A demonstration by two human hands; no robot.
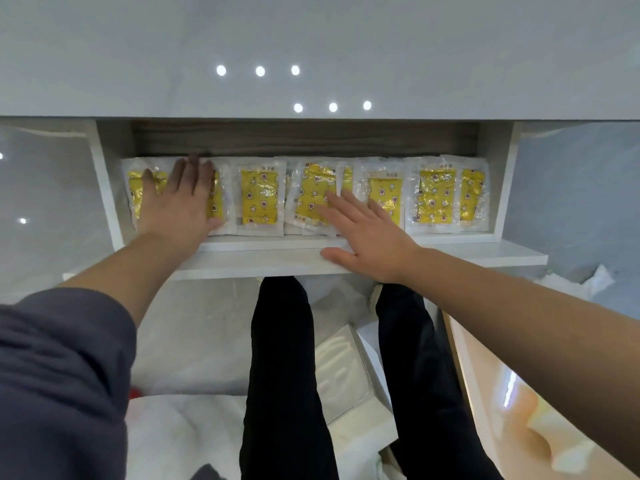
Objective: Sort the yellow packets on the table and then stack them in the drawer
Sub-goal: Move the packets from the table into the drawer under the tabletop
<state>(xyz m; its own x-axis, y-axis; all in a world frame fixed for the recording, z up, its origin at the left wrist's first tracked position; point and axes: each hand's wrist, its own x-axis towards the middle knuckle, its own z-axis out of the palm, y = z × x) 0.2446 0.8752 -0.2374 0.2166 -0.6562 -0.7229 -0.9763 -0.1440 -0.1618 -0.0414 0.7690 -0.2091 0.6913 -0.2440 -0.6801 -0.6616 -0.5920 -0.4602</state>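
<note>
both hands flat on yellow packets in drawer

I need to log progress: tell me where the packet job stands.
Done: the yellow packets lie in a row inside the open drawer; none shows on the table. In hand: the left hand and right hand press flat on packets, fingers straight. Left: the middle packets overlap askew and seem to need straightening.

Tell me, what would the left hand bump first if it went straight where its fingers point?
Probably the dark wood-grain back wall of the white drawer. The left hand lies flat on clear-wrapped yellow packets, fingertips nearly there, though depth is unclear.
</note>
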